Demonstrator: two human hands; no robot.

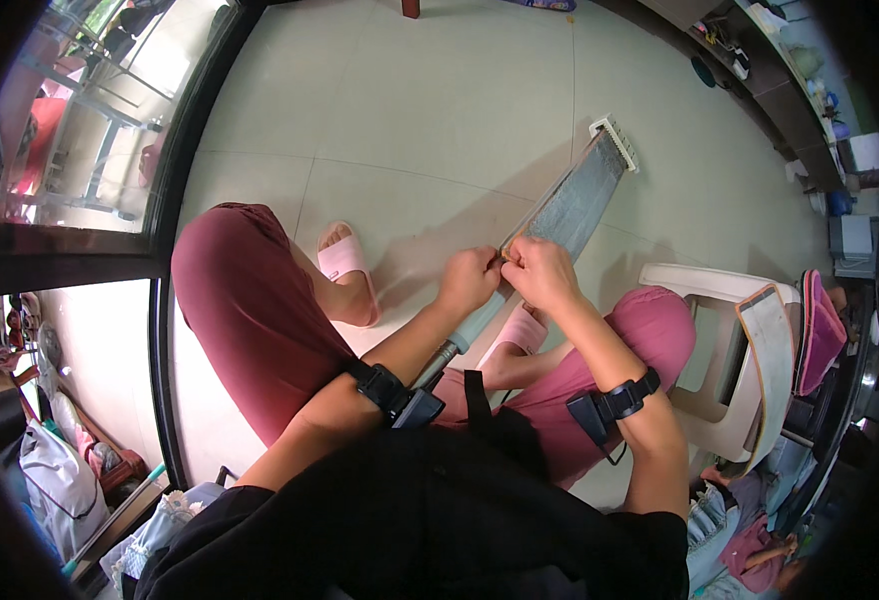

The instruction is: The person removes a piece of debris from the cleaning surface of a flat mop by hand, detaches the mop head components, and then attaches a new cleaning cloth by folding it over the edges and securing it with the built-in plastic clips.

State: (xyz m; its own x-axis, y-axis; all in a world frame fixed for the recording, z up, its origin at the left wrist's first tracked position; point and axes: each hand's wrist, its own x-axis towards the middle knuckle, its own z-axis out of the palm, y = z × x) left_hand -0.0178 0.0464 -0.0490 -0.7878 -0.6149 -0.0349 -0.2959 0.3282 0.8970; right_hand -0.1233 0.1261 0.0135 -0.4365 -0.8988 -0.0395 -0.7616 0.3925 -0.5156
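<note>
A long flat mop head (586, 195) with a fuzzy grey face slants away from me over the floor. Its far end carries a white toothed plastic end piece (616, 142). My left hand (471, 280) and my right hand (541, 274) meet at the near part of the head, fingers bent and pinching its edge, where a bit of orange trim shows. What exactly lies between the fingertips is hidden. Below the hands, a light grey sleeve (477, 322) joins a metal pole (437, 363) that runs back between my legs.
At right, a cream plastic stool (717, 274) bears a pale strip-shaped pad (768, 375) with an orange edge. A pink-and-purple item (819, 337) is beside it. A black-framed glass door (158, 225) stands at left. Clothes (717, 532) lie at lower right.
</note>
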